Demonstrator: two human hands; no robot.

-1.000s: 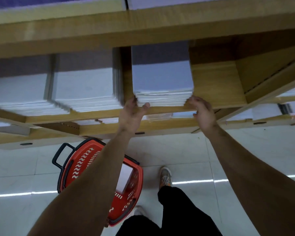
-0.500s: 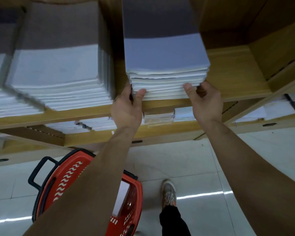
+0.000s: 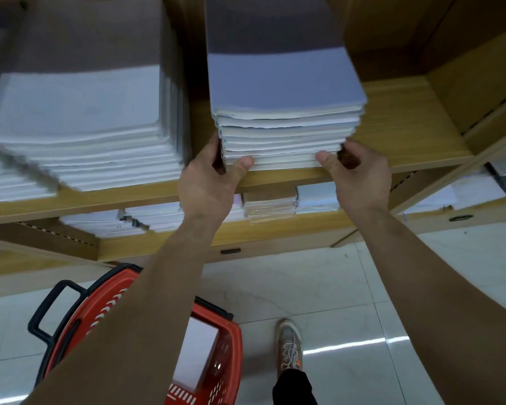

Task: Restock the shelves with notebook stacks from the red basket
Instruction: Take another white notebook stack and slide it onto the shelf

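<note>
- The wooden shelf (image 3: 406, 133) runs across in front of your hands, with bare board to the right of your right hand.
- The pale tiled floor (image 3: 319, 287) lies below your forearms.
- A tall neighbouring stack (image 3: 79, 112) of white notebooks sits on the same shelf to the left of your left hand, near it but not touching it.
- The notebook stack (image 3: 284, 83) sits between your hands on the shelf, its front edge at the shelf's lip, blue-grey cover on top.
- The red basket (image 3: 234, 346) stands on the floor under your left forearm, its black handle off to the left.
- Your left hand (image 3: 208, 185) clamps the stack's front left corner, thumb on the front edge and fingers round the side.
- Your right hand (image 3: 360, 179) clamps the front right corner, thumb pressed to the lowest notebooks and fingers curled behind the corner.
- Smaller packs (image 3: 270, 204) lie on the lower shelf, just below and between your wrists.
- A white pile (image 3: 196, 352) rests inside the basket, beside your left forearm.
- One shoe (image 3: 289, 343) is on the floor between your forearms.
</note>
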